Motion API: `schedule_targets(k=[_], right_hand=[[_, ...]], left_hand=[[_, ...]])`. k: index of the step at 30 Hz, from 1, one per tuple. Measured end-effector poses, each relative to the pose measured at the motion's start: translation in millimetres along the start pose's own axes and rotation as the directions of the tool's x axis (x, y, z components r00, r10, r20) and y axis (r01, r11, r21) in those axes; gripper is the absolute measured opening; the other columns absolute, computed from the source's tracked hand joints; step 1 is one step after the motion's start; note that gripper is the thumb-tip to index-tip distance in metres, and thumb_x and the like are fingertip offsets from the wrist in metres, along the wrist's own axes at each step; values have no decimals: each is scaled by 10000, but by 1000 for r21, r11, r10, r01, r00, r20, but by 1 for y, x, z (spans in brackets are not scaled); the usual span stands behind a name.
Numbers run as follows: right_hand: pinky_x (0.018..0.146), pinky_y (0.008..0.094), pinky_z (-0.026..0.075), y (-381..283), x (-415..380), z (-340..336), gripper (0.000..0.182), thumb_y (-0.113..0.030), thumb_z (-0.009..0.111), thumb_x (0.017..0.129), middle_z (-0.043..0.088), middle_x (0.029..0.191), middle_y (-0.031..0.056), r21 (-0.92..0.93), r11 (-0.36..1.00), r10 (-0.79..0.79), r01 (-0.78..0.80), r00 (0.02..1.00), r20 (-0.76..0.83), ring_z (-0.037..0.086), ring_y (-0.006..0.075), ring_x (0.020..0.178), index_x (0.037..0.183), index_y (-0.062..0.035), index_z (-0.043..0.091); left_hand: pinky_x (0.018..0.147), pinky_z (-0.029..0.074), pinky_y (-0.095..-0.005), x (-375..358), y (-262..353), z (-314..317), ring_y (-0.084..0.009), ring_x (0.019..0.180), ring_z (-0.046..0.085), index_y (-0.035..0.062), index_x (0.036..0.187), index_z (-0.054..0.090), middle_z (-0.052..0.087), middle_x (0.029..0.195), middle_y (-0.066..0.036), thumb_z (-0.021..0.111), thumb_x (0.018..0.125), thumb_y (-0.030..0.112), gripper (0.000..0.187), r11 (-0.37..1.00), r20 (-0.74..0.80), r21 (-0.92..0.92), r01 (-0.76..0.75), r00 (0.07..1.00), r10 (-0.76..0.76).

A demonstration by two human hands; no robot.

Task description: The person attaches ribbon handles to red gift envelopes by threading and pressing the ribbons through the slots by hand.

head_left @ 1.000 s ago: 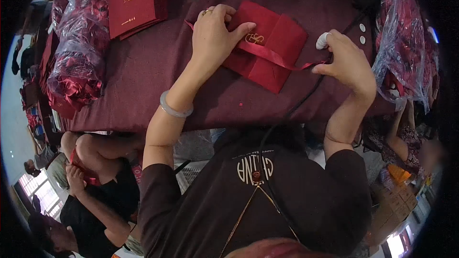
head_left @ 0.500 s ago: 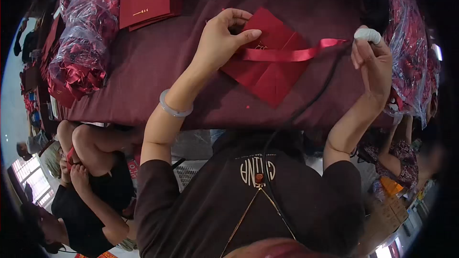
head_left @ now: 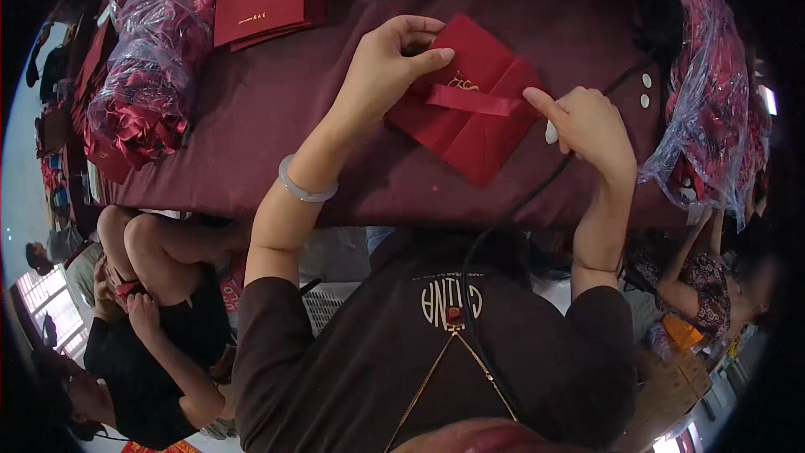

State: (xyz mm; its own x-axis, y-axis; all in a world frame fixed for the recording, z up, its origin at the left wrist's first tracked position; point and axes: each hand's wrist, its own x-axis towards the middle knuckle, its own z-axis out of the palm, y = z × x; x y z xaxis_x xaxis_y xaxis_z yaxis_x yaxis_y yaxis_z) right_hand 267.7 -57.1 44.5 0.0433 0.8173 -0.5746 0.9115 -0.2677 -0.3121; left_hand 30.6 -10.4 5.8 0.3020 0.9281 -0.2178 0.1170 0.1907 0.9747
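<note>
A dark red paper gift bag [head_left: 476, 138] with a gold logo lies at a slant on the cloth-covered table. My left hand [head_left: 407, 59] grips its upper left edge, thumb on the front and fingers partly hidden behind. Across the bag runs a shiny red ribbon [head_left: 474, 102]. At the bag's right corner, my right hand [head_left: 587, 122] is closed around the ribbon's right end, thumb on top. A white covering [head_left: 551, 132] wraps one of its fingertips. Whether those fingers also pinch the bag's edge is hidden.
Plastic-wrapped bundles of red ribbon stand left [head_left: 147, 67] and right [head_left: 713, 109]. A stack of red bags [head_left: 268, 0] is at the back left. A black cable [head_left: 520, 201] crosses the table edge. Two small white discs [head_left: 646, 91] lie near the right bundle. Another person [head_left: 159, 352] sits at left.
My right hand has moved left and down from beside the right bundle to the bag's right corner, bringing the ribbon end with it. My left hand stays on the bag.
</note>
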Motion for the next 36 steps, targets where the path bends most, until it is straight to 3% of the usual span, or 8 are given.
schedule_targets(k=[3,6,13,17,22,26,30,36], right_hand=[[652,445,498,3,17,16,660,-590,466,872,632,637,175,-127,989,-123,75,898,-423,632,371,672,662,4,661],[657,432,470,4,26,22,524,-496,537,877,639,715,182,-120,990,-130,75,821,-557,631,336,696,809,12,644],[734,376,489,16,46,22,312,-292,617,852,660,870,191,207,946,-98,249,830,-550,645,315,836,947,4,636],[819,291,471,13,46,22,165,-101,572,866,665,933,92,573,427,-174,700,685,-707,621,170,877,993,-2,606],[827,315,470,8,29,15,154,-91,485,940,596,823,34,907,-292,-370,304,838,-401,609,187,818,1027,-1,574],[603,253,371,11,29,11,239,-176,429,982,380,651,-44,885,-445,-442,135,827,-348,379,80,558,1092,3,543],[573,236,308,14,26,10,336,-276,436,986,341,677,-46,931,-320,-388,175,872,-297,296,65,557,1157,7,494],[561,196,314,2,16,6,338,-271,480,970,438,775,-18,941,-308,-319,142,916,-242,344,68,620,1129,19,550]], left_hand=[[823,479,-237,-7,8,3,-121,917,595,-52,1158,557,625,1024,-85,700,811,95,403,992,-12,-130,1,1000,-3],[833,484,-245,-9,10,3,-130,930,600,-57,1172,548,630,1031,-87,695,812,79,411,989,-23,-147,-26,999,23],[875,471,-254,0,-3,-3,-135,965,598,-55,1182,542,637,1048,-92,680,827,72,402,972,2,-234,6,1000,-6],[814,500,-252,5,-6,-5,-129,919,612,-59,1154,551,640,1046,-99,678,817,45,375,968,11,-251,7,1000,-4],[862,471,-253,-2,2,-2,-133,955,598,-40,1160,556,633,1027,-70,647,854,69,337,970,22,-237,59,998,-55],[865,468,-252,2,-5,-4,-129,950,597,-32,1153,557,629,1029,-71,641,861,74,322,979,5,-185,87,996,-88],[874,460,-251,5,-10,-5,-124,948,594,-36,1162,527,622,1047,-76,607,883,66,308,943,98,-287,168,984,-146],[882,457,-250,7,-14,-7,-124,945,591,-42,1160,505,609,1064,-75,562,908,58,277,931,160,-314,187,977,-142]])
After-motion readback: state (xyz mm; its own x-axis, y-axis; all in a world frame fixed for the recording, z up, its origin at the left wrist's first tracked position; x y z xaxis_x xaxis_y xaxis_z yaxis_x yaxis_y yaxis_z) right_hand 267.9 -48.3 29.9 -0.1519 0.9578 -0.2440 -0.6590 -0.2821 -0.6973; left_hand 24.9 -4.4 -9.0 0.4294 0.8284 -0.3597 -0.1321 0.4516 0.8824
